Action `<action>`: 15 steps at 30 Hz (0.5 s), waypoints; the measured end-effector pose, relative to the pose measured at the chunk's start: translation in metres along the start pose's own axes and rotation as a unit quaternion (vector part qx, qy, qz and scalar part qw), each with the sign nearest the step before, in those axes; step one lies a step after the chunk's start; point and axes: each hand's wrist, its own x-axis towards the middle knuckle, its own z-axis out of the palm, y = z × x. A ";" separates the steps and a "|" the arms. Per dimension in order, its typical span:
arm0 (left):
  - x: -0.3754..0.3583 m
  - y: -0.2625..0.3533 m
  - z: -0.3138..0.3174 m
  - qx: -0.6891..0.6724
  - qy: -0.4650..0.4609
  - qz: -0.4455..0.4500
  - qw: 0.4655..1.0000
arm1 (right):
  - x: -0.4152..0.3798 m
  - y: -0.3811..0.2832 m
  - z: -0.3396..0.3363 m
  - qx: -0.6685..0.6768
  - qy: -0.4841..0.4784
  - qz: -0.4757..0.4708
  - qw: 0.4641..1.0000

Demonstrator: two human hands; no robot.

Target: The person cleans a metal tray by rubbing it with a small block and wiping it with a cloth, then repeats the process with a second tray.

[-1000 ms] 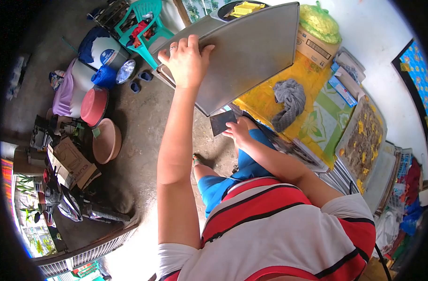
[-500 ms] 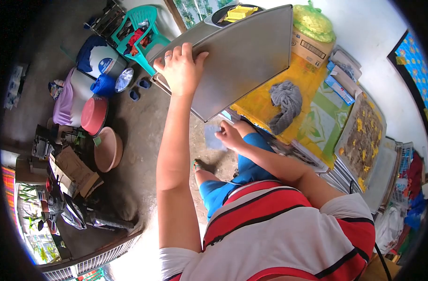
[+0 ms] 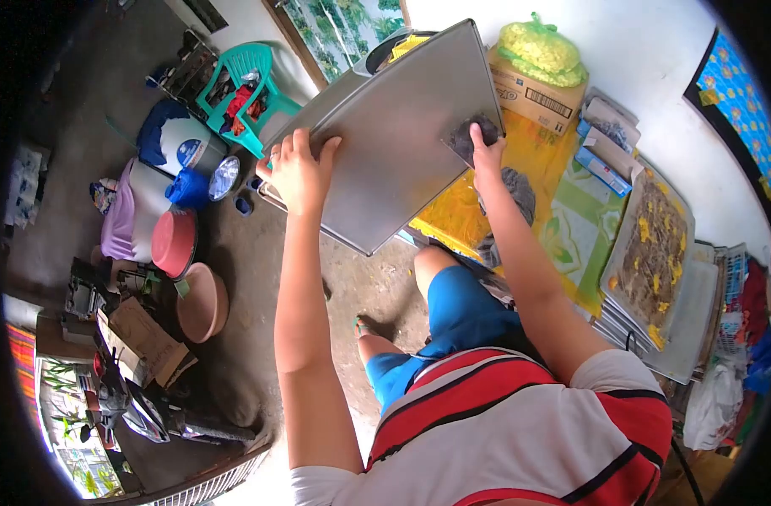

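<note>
A large grey metal tray (image 3: 394,143) is held up tilted in front of me. My left hand (image 3: 299,173) grips its left edge, thumb lying on the tray's face. Near the tray's right edge, my right hand (image 3: 487,156) presses a dark, thin piece of material (image 3: 463,140) against the surface, thumb up. Behind my right forearm, a grey cloth (image 3: 518,196) lies bunched on the yellow-covered table (image 3: 453,215).
Beyond the tray stands a green chair (image 3: 249,72) with clothes. Basins (image 3: 202,302) and a blue container (image 3: 188,188) are at the left. A box (image 3: 537,94) bears a bag of yellow pieces (image 3: 541,52). Stacked trays (image 3: 647,244) stand at the right.
My right hand has risen from beside my lap to the tray's right side, bringing the thin piece against it. The tray now sits slightly lower and further left in view.
</note>
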 end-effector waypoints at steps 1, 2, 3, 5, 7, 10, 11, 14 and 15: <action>0.001 0.001 -0.002 -0.002 -0.002 0.001 1.000 | 0.013 -0.002 0.005 -0.023 -0.014 -0.033 0.999; 0.001 0.002 -0.004 0.003 -0.005 0.002 1.000 | 0.025 -0.005 0.009 -0.046 -0.027 -0.065 0.996; 0.002 0.004 -0.005 0.007 -0.003 0.005 1.000 | 0.036 -0.006 0.013 -0.069 -0.040 -0.097 0.992; 0.002 0.007 -0.005 0.015 0.001 0.011 1.000 | 0.038 -0.024 0.025 -0.059 -0.062 -0.165 0.983; 0.004 0.010 -0.007 0.012 -0.002 0.020 1.000 | 0.009 -0.060 0.040 -0.091 -0.109 -0.215 0.966; 0.013 0.017 -0.002 0.001 -0.003 0.028 1.000 | -0.072 -0.073 0.064 -0.288 -0.236 -0.306 0.876; 0.015 0.017 0.000 -0.001 -0.004 0.032 0.999 | -0.090 -0.058 0.065 -0.325 -0.281 -0.368 0.824; 0.022 0.014 -0.002 -0.033 -0.053 0.022 0.998 | -0.100 -0.034 0.054 -0.292 -0.322 -0.355 0.828; 0.024 0.013 -0.002 -0.043 -0.070 0.013 0.997 | -0.091 -0.026 0.055 -0.290 -0.235 -0.366 0.852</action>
